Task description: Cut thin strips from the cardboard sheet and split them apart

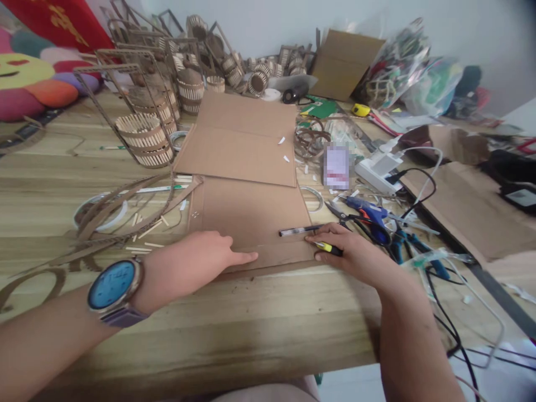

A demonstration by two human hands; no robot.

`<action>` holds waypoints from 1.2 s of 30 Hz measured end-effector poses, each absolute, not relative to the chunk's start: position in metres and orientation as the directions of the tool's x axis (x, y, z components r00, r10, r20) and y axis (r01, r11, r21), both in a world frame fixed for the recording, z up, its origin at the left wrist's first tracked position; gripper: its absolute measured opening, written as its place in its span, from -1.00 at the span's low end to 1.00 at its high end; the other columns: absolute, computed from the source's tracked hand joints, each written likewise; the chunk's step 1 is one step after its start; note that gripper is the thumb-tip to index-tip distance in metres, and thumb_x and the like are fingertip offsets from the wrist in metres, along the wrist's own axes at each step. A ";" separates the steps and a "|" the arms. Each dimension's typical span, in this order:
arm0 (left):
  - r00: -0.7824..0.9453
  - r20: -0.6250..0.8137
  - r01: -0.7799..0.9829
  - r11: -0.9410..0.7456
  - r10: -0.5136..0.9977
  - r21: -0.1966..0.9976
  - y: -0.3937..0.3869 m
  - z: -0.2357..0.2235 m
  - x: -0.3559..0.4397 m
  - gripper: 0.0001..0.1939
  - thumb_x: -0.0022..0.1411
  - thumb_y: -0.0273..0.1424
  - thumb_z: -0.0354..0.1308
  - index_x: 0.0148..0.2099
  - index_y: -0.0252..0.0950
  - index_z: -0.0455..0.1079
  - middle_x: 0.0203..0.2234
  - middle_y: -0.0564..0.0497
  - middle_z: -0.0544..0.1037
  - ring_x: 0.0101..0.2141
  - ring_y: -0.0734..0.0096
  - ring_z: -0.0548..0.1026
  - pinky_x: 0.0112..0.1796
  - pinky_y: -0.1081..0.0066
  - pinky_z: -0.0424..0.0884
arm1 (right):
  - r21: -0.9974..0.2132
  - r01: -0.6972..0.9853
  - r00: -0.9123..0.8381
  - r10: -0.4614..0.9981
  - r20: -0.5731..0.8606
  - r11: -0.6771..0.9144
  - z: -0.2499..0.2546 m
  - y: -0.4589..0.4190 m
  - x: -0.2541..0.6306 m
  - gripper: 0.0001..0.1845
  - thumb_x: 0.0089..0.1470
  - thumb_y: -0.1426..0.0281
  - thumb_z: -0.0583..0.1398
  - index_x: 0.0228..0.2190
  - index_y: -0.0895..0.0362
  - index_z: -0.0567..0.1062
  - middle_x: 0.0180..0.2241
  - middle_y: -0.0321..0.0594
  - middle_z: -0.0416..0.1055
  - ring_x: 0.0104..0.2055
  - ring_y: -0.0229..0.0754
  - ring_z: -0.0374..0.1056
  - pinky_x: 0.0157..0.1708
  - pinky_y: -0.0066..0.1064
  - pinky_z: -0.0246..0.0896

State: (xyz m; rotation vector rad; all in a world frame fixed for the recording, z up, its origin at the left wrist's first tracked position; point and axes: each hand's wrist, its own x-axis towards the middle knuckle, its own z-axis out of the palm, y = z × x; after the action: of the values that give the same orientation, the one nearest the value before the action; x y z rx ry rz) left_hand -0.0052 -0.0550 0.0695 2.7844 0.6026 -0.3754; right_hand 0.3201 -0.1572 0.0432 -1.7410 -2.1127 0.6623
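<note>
- A person bends to a wooden table (268, 329), where the lower cardboard sheet (251, 209) lies near the front edge, partly beneath an upper cardboard sheet (238, 139).
- The left hand (203, 259) rests at the sheet's near side, index finger extended, the others curled in, gripping nothing; firm, flat pressure there would best steady the cardboard.
- The right hand (355, 254) grips what appears to be a yellow-and-black craft knife (329, 248) at the near right corner; a low, even hold looks wisest, fingers clear of the tip.
- A pen (298, 230) lies beside that hand, scissors (340, 214) just beyond; from here, keeping both off the working strip seems prudent.
</note>
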 end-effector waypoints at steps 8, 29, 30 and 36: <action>0.820 -0.413 0.526 -0.806 0.396 0.271 -0.052 0.077 0.019 -0.63 0.39 -0.24 -0.04 0.16 -0.06 0.41 -0.57 0.04 0.50 -0.51 0.35 0.43 -0.39 0.46 0.19 | -0.479 0.865 -0.183 0.983 -0.028 0.148 0.067 -0.155 0.324 -0.63 0.19 0.16 0.15 -0.06 0.04 0.55 -0.12 -0.10 0.49 -0.05 -0.02 0.43 0.00 -0.18 0.33; 0.802 -0.486 0.440 -0.894 0.347 0.087 -0.059 0.096 0.021 -0.20 0.25 -0.73 -0.08 0.34 0.21 0.10 -0.44 0.04 0.59 -0.54 0.35 0.47 -0.42 0.46 0.19 | 0.070 0.994 -0.083 0.995 -0.061 0.087 0.056 -0.144 0.307 -0.64 0.03 0.59 0.07 -0.18 0.11 0.53 -0.24 -0.13 0.51 -0.21 -0.10 0.44 -0.24 -0.37 0.27; 0.800 -0.492 0.433 -0.898 0.344 0.078 -0.059 0.096 0.021 -0.19 0.25 -0.73 -0.07 0.34 0.21 0.07 -0.43 0.03 0.59 -0.53 0.34 0.49 -0.42 0.46 0.21 | 0.059 0.995 -0.077 0.994 -0.079 0.082 0.053 -0.145 0.308 -0.64 0.02 0.59 0.07 -0.19 0.11 0.54 -0.26 -0.14 0.51 -0.23 -0.12 0.45 -0.25 -0.39 0.27; 0.792 -0.513 0.411 -0.910 0.331 0.046 -0.059 0.097 0.021 -0.17 0.26 -0.71 -0.08 0.36 0.25 -0.01 -0.37 0.01 0.60 -0.46 0.28 0.54 -0.40 0.46 0.27 | -0.021 0.993 -0.119 0.991 -0.064 0.118 0.053 -0.142 0.316 -0.71 0.06 0.55 0.07 -0.26 0.13 0.55 -0.29 -0.10 0.45 -0.31 -0.13 0.44 -0.26 -0.38 0.30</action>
State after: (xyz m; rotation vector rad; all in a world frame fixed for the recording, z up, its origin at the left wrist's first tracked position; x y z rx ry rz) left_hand 0.0210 -0.0589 0.0974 2.8253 0.5893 -0.7659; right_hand 0.3156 -0.1420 0.0526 -2.1071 -2.3739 0.0923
